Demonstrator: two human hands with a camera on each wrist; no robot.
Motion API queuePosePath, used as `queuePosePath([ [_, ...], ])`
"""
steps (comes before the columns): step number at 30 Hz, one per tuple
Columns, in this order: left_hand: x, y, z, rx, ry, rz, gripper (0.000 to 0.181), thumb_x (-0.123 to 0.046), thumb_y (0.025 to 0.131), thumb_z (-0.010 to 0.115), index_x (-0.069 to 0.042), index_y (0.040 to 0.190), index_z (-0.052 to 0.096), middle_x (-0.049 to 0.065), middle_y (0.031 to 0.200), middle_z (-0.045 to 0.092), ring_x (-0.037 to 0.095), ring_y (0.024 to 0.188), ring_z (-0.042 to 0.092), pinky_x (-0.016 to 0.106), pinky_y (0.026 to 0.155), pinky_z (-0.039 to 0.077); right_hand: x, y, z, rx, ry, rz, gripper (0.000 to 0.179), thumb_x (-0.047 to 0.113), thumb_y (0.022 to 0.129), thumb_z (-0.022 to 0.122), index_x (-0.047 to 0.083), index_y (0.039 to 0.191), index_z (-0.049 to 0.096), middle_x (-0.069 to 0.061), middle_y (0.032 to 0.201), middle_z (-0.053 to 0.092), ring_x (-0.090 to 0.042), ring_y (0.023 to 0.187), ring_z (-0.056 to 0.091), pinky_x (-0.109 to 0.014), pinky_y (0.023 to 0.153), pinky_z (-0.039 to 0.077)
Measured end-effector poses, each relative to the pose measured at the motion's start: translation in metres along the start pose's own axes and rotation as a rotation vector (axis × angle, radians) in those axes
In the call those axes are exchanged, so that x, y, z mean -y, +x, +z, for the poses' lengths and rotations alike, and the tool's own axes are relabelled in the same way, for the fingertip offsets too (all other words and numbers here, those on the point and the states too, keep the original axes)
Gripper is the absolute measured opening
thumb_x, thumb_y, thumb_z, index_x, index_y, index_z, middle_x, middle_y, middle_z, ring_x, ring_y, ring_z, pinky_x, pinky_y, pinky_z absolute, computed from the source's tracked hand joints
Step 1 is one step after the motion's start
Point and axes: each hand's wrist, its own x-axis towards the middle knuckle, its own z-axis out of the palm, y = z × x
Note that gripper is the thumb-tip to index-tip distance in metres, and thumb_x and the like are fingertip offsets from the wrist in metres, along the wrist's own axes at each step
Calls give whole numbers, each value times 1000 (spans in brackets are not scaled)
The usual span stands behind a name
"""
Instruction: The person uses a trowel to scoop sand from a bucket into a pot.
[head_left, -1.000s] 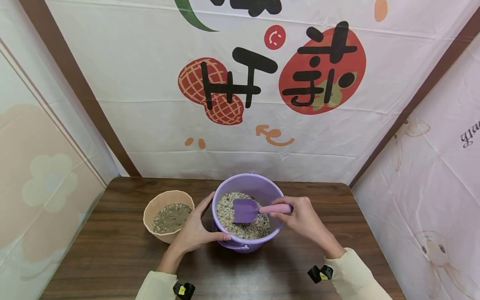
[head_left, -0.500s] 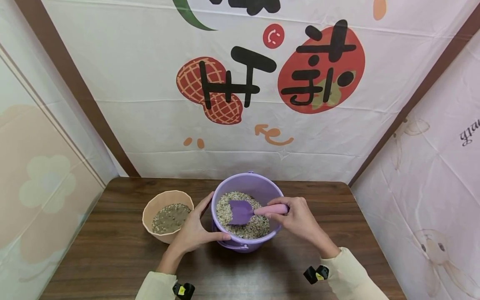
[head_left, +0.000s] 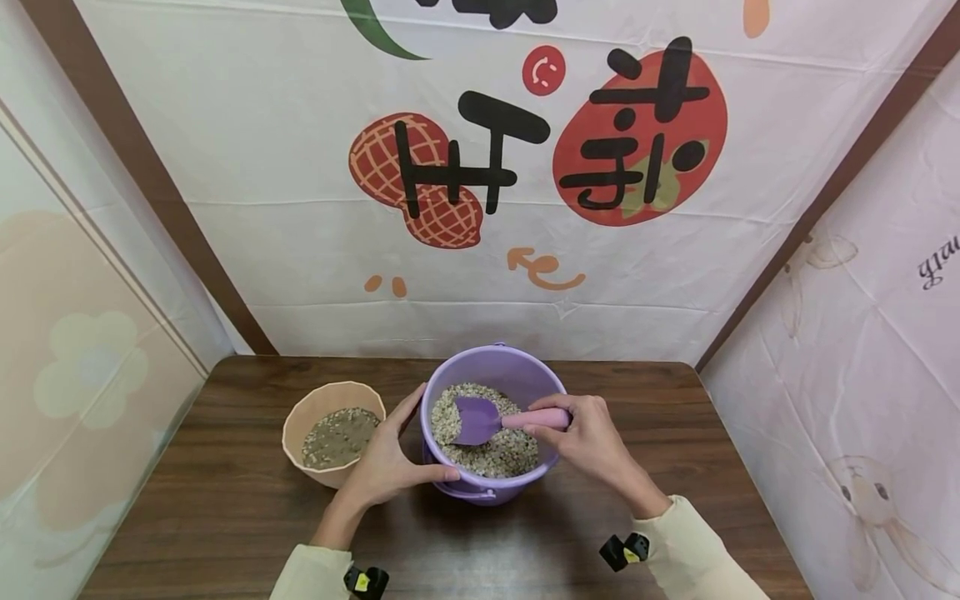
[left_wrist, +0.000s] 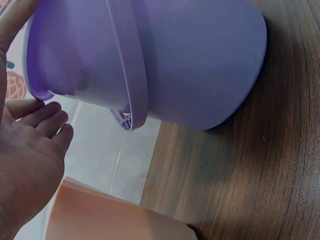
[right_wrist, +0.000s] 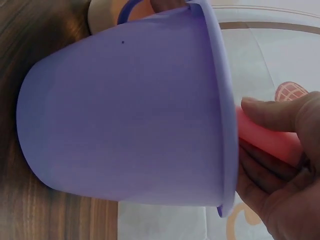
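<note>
Printed sheeting [head_left: 300,258] hangs behind and beside a dark wood-grain surface [head_left: 225,517]. At left stands a peach bowl [head_left: 299,421] of gritty mix [head_left: 341,437]; next, the left hand [head_left: 386,458] rests spread against a purple bucket [head_left: 525,379]. Inside, at the pale grit [head_left: 498,457], is a scoop [head_left: 476,421], its pink handle [head_left: 536,418] pinched by the right hand [head_left: 588,433]. A loaded blade knocking the rim could scatter grit across the surface; a lopsided push might tip the bucket.

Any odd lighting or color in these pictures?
Head view: a pale glare on the table, in front of the bucket, with soft shadow close to the bucket's base; left wrist view: turned sideways, the table dark beside the bucket; right wrist view: also sideways, the scoop handle looking redder than its pale pink in the head view.
</note>
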Motion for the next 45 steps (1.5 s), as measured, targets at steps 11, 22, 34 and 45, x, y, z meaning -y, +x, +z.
queuePosePath([
  [11, 0, -1, -1, 11, -21, 20, 124, -37, 60, 100, -18, 161, 30, 2, 160, 38, 30, 149, 28, 62, 118, 22, 1, -3, 3, -7, 79, 15, 20, 9, 79, 88, 11, 97, 80, 2, 91, 76, -10, 79, 68, -28, 68, 57],
  [22, -1, -2, 0, 1, -2, 13, 125, -38, 58, 100, -13, 160, 31, 5, 160, 39, 30, 148, 29, 60, 118, 23, -3, -12, -1, -108, 146, 60, 23, 18, 79, 90, 15, 100, 81, 3, 92, 76, -14, 79, 67, -25, 67, 55],
  [34, 0, -2, -1, -3, 12, 3, 126, -38, 58, 100, -15, 160, 31, 7, 160, 38, 33, 148, 29, 61, 118, 23, 18, -23, -17, -201, 212, 111, 26, -7, 77, 84, -5, 101, 76, -18, 95, 75, -19, 81, 66, -20, 63, 52],
  [45, -1, -1, -2, 9, 2, -24, 125, -39, 60, 100, -18, 161, 30, 6, 161, 36, 32, 149, 27, 62, 118, 23, -1, -31, -21, -269, 237, 139, 28, 9, 79, 88, 6, 105, 79, -7, 96, 77, -14, 81, 67, -20, 61, 52],
])
